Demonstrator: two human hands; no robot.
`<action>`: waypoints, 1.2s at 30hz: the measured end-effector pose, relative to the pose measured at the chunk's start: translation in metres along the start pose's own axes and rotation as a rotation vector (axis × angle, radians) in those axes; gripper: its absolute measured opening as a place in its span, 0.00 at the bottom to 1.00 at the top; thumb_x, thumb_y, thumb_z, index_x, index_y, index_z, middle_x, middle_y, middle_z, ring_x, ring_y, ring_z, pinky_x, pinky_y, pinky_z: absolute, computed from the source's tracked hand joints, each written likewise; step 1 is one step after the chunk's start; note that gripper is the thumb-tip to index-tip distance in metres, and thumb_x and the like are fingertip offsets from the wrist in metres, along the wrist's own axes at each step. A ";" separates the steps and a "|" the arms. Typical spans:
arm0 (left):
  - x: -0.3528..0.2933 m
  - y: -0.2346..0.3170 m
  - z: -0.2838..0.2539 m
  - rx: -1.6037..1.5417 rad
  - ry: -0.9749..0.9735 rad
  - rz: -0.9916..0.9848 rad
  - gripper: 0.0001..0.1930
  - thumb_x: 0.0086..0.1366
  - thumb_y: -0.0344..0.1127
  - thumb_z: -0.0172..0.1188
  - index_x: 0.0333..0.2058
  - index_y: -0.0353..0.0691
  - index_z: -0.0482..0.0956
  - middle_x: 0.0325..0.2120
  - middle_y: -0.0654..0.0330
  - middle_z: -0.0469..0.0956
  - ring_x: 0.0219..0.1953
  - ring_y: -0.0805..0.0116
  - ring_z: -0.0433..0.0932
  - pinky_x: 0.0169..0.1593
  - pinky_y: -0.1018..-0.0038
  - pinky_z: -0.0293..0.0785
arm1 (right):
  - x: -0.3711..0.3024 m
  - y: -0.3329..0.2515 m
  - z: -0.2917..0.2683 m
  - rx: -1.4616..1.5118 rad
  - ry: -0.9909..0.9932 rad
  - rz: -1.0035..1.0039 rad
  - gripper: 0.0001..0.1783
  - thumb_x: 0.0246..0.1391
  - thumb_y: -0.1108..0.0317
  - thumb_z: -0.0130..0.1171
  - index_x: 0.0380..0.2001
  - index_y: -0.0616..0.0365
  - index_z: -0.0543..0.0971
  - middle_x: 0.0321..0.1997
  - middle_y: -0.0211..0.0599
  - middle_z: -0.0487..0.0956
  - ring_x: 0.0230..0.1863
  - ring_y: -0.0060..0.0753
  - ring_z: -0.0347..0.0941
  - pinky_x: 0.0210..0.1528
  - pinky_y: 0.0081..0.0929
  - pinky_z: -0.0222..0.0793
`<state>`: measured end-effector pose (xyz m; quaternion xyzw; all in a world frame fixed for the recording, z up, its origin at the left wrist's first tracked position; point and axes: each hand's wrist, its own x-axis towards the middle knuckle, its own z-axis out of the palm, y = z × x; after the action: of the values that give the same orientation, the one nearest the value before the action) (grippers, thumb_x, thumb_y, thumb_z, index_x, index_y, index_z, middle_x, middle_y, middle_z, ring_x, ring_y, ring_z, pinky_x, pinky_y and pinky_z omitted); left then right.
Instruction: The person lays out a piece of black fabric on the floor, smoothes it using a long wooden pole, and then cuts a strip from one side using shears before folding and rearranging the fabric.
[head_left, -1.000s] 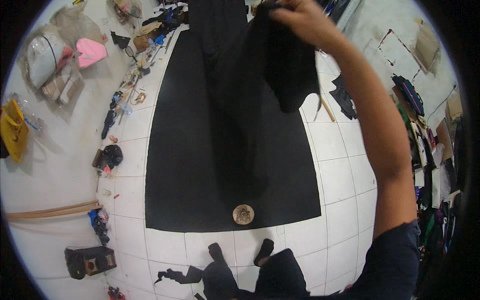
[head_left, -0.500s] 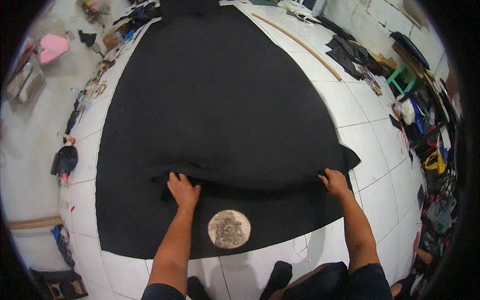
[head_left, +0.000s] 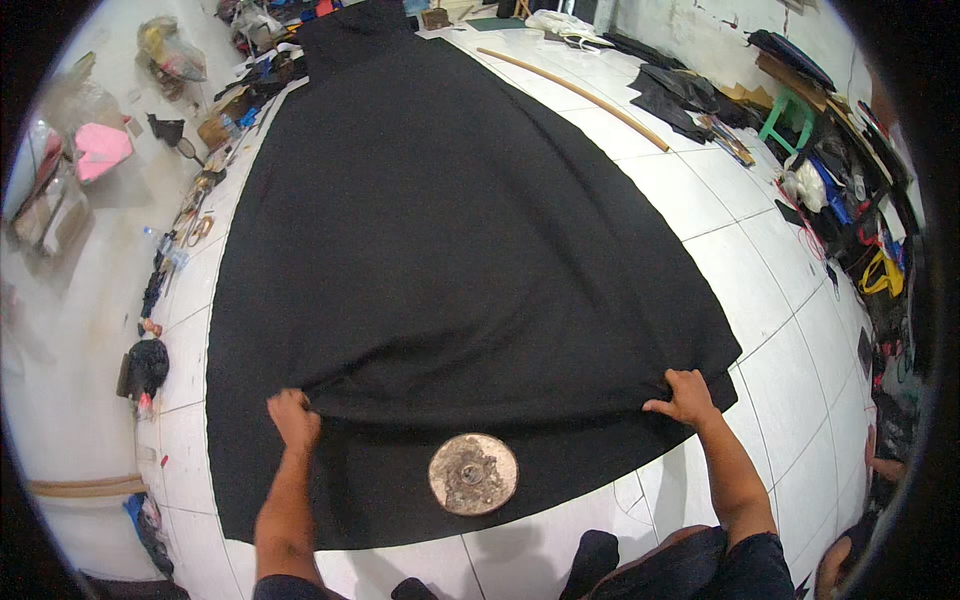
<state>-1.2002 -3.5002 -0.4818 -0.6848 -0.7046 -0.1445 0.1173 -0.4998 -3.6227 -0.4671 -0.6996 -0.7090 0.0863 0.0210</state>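
A large sheet of black fabric point(head_left: 430, 230) is spread over the floor, with a second layer of it showing at the near side. My left hand point(head_left: 295, 418) is closed on the upper layer's near edge at the left. Farther right, my right hand point(head_left: 686, 398) grips the same edge, thumb stretched toward the middle. Between the two hands the edge is drawn nearly straight, and soft folds run away from it. A round, stained disc point(head_left: 473, 474) with a small hub at its centre rests on the lower layer, just nearer than that edge.
White floor tiles point(head_left: 770, 270) surround the fabric. A long curved wooden strip point(head_left: 580, 92) lies at the far right. Cluttered items and a green stool point(head_left: 788, 122) line the right wall. Along the left wall are small tools and a black bundle point(head_left: 148, 365).
My left hand has moved left and nearer, my right hand slightly nearer, both with the fabric edge. The upper layer now reaches closer to the disc, its edge pulled wider.
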 end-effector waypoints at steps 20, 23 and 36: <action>-0.155 -0.154 -0.041 -0.125 0.085 -0.709 0.16 0.53 0.20 0.58 0.42 0.37 0.80 0.39 0.50 0.75 0.40 0.48 0.77 0.50 0.61 0.73 | 0.067 0.089 -0.086 0.834 0.815 0.453 0.11 0.59 0.73 0.46 0.40 0.63 0.76 0.38 0.40 0.81 0.38 0.32 0.76 0.41 0.29 0.70; -0.145 -0.223 -0.016 -0.403 0.225 -1.020 0.15 0.64 0.30 0.51 0.47 0.35 0.78 0.45 0.46 0.77 0.45 0.49 0.77 0.53 0.63 0.71 | 0.117 0.036 -0.132 1.463 0.931 0.333 0.13 0.63 0.67 0.47 0.48 0.59 0.72 0.42 0.38 0.79 0.41 0.31 0.76 0.44 0.31 0.74; 0.231 -0.422 -0.368 0.247 0.621 -0.332 0.21 0.70 0.47 0.46 0.47 0.38 0.81 0.40 0.52 0.83 0.38 0.53 0.80 0.45 0.59 0.74 | 0.212 0.096 -0.463 0.070 1.263 0.129 0.19 0.62 0.60 0.44 0.52 0.50 0.76 0.49 0.50 0.80 0.52 0.52 0.76 0.52 0.43 0.70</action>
<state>-1.6413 -3.4275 -0.0734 -0.4653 -0.7490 -0.2763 0.3822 -0.3397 -3.3680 -0.0454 -0.6557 -0.5132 -0.3189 0.4527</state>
